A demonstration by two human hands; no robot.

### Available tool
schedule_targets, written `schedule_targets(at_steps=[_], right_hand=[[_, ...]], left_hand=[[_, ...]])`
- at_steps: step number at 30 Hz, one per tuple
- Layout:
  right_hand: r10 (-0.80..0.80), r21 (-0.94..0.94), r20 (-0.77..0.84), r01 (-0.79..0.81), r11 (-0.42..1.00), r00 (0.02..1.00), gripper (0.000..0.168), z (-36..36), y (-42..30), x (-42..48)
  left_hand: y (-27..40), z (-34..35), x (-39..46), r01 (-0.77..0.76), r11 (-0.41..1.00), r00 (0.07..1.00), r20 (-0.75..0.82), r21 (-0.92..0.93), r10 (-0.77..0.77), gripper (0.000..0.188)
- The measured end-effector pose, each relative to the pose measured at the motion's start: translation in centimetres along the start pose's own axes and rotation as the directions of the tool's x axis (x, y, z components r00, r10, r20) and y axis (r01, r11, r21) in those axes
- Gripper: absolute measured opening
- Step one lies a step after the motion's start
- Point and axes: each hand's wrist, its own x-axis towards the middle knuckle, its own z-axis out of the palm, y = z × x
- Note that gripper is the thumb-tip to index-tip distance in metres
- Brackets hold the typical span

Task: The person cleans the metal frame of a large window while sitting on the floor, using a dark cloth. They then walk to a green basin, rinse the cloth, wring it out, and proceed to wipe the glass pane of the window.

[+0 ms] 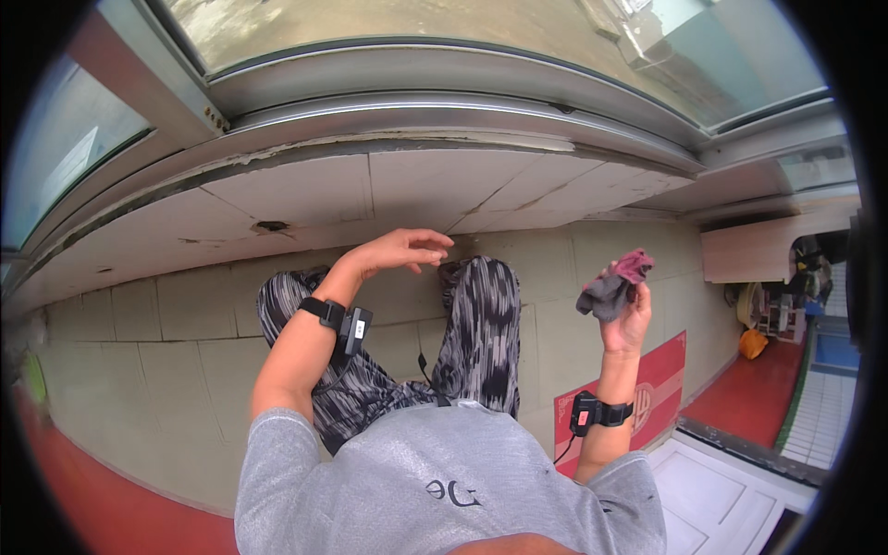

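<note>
My left hand (pixel 406 251) is held above my knees with its fingers apart and nothing in it. It is nearest to the front edge of the pale tiled window ledge (pixel 444 182). Off to the right, my right hand (pixel 626 319) is raised palm up, gripping a crumpled cloth (pixel 610 288) that is part grey, part dark pink. Some of its fingers are hidden behind the cloth. Past the ledge runs the metal sill track (pixel 416 104) of a glass window (pixel 430 28).
A dark hole (pixel 270 227) marks the ledge at left. Below lies a greenish tiled surface (pixel 187 319) with a red mat (pixel 659 374) on it. Red flooring (pixel 735 395) and an orange bag (pixel 752 343) lie at right, near a white panelled door (pixel 721 492).
</note>
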Motion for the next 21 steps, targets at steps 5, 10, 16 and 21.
schedule_targets(at_steps=[5, 10, 16, 21], right_hand=[[0.117, 0.065, 0.145, -0.127, 0.99, 0.982, 0.043, 6.7, 3.2, 0.3], [0.293, 0.173, 0.272, -0.346, 0.922, 0.917, 0.037, 12.0, 9.1, 0.3], [0.35, 0.3, 0.336, -0.451, 0.84, 0.874, 0.042, 13.7, 13.7, -2.1], [0.431, 0.227, 0.3, -0.503, 0.834, 0.851, 0.039, 12.2, 15.3, -2.4]], left_hand=[[2.4, 1.5, -1.8, -0.117, 0.993, 0.989, -0.092, 0.01, 0.117, 0.043], [5.7, 6.8, -6.7, -0.278, 0.956, 0.921, -0.309, -0.092, 0.238, 0.048], [3.6, 10.8, -9.0, -0.281, 0.954, 0.758, -0.634, -0.104, 0.154, 0.039], [1.2, 10.6, -9.9, -0.407, 0.819, 0.722, -0.692, -0.405, 0.016, 0.028]])
